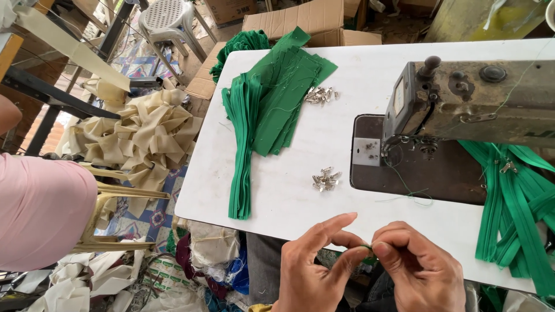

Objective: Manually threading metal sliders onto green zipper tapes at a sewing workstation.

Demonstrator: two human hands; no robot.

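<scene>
At far left lies a heap of cream strips point(141, 136); on the white table point(358, 86) sit green zippers point(263, 110) and two slider piles point(325, 179). Below its near edge, the left hand point(315, 268) and right hand point(416, 268) pinch a small green bit point(367, 248) between thumbs and forefingers. Steady, close fingertips suit such fine work. Right stands the sewing machine point(468, 101).

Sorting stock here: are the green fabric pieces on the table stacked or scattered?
Stacked: the green fabric pieces lie overlapped in one pile on the white table.
</scene>
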